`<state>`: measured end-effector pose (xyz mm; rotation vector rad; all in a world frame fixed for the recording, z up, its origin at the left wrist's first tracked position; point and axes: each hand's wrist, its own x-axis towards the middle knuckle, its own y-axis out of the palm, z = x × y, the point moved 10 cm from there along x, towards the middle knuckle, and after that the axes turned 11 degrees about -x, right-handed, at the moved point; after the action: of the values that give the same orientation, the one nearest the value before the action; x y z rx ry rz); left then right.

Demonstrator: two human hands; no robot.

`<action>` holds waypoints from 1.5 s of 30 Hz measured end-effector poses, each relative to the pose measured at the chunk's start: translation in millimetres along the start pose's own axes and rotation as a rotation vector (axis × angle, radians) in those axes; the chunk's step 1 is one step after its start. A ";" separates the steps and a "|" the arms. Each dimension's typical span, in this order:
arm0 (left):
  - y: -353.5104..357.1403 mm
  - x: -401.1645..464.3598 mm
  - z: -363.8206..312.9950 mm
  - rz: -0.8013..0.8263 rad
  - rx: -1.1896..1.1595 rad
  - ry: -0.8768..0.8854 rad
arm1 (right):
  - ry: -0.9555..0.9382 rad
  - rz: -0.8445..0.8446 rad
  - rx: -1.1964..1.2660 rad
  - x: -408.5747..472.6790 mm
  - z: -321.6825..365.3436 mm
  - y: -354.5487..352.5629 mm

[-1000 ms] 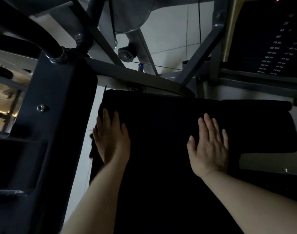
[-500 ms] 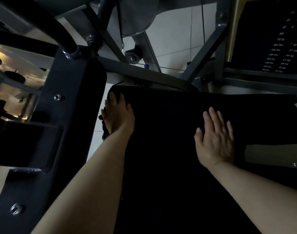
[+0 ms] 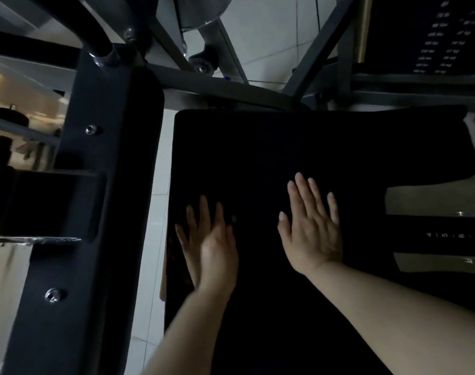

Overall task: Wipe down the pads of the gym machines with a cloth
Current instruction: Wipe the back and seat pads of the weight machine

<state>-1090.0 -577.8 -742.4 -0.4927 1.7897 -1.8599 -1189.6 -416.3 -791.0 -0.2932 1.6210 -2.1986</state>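
A large black pad (image 3: 285,147) of a gym machine fills the middle of the head view. My left hand (image 3: 209,244) lies flat with straight fingers near the pad's left edge. It presses on a dark cloth (image 3: 176,263) that barely stands out from the pad; only a bit of it shows beside my palm. My right hand (image 3: 312,228) rests flat on the bare pad a little to the right, fingers straight and slightly spread. Neither hand grips anything.
A dark steel upright (image 3: 95,185) with bolts stands close on the left, across a narrow gap of tiled floor (image 3: 155,239). Slanted frame bars and a small pulley wheel (image 3: 203,63) lie beyond the pad. A weight stack (image 3: 433,36) is at top right.
My left hand first slid to the pad's far left corner, then back toward me along the left edge. My right hand has stayed flat in about the same place.
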 end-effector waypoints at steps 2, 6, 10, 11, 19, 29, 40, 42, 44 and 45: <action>-7.9 51.0 1.2 0.054 -0.027 -0.066 | -0.008 0.002 0.012 -1.7 2.2 -0.1; -23.2 84.1 -10.3 0.045 -0.112 -0.112 | -0.009 -0.015 0.031 -2.8 1.5 -2.9; -15.0 1.8 -18.4 -0.023 -0.163 -0.020 | -0.006 -0.007 0.040 -2.1 0.8 -1.8; -11.7 -31.1 -20.8 -0.045 -0.194 0.001 | -0.004 -0.009 0.038 -3.6 -0.4 -1.8; 22.9 -141.9 -39.6 0.057 -0.201 0.120 | -0.051 -0.030 -0.026 -30.2 -4.5 1.8; -16.7 5.8 -63.5 -0.122 -0.264 0.041 | -0.081 -0.089 0.024 -27.0 -5.3 -4.8; -1.8 -72.0 -57.7 -0.169 -0.323 0.114 | -0.051 -0.168 0.092 -27.6 -9.5 -10.4; -11.3 -24.7 -60.8 -0.196 -0.328 0.055 | -0.058 -0.164 0.091 -28.8 -8.5 -10.0; -14.0 -2.5 -62.3 -0.187 -0.348 0.008 | -0.061 -0.167 0.102 -27.6 -7.4 -11.4; -13.4 -3.4 -62.6 -0.176 -0.356 0.008 | -0.061 -0.166 0.113 -26.3 -7.5 -12.8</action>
<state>-1125.2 -525.2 -732.9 -0.7954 2.1556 -1.6548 -1171.2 -395.3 -779.5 -0.4718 1.4812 -2.3692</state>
